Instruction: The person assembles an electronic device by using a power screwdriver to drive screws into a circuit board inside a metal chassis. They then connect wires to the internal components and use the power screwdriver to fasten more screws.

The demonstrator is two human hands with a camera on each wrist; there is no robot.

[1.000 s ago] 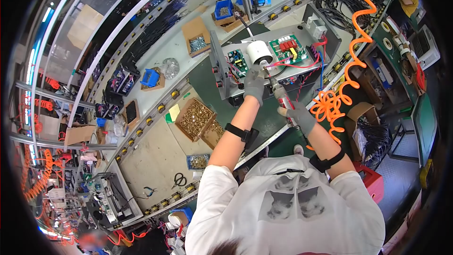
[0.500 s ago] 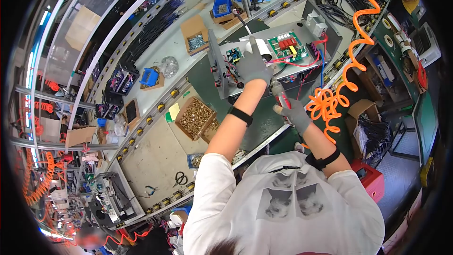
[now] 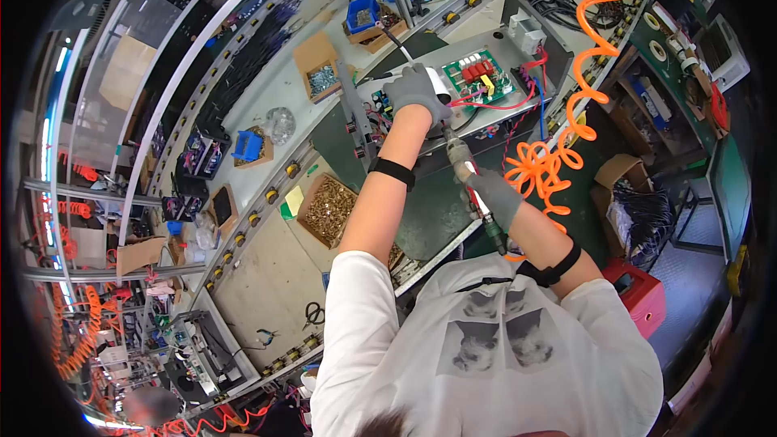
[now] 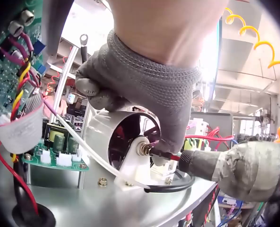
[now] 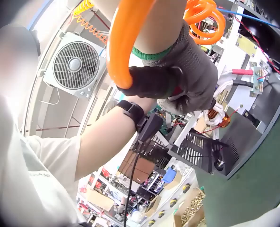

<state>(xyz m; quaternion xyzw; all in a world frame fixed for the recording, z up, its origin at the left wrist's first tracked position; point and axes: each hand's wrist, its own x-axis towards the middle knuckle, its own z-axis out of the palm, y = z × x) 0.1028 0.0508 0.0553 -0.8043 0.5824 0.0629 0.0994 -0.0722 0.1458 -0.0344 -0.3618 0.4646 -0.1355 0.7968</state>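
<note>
In the head view my gloved left hand point(image 3: 413, 89) reaches over a white cylinder point(image 3: 439, 81) on a metal chassis point(image 4: 130, 208). The left wrist view shows fingertips pinching a screwdriver bit point(image 4: 170, 156) at a bolt point(image 4: 142, 148) with a spring washer, on the white bracket beneath the cylinder. The other fingers curl above the cylinder. My gloved right hand point(image 3: 495, 194) grips a power screwdriver point(image 3: 459, 152), its taped nose toward the bolt. A green circuit board point(image 3: 477, 79) with red components sits right of the cylinder; red wires run between them.
An orange coiled hose point(image 3: 579, 57) hangs at the right. Cardboard boxes of brass fasteners point(image 3: 328, 209) and silver fasteners point(image 3: 322, 78) stand left of the chassis. Scissors point(image 3: 314, 314) lie near the bench's front. A black cable point(image 3: 396, 39) rises behind the cylinder.
My left hand left the bit and reached out over the cylinder, then came back with fingertips at the bit. The screwdriver has come closer to the bolt. The head view has shifted slightly.
</note>
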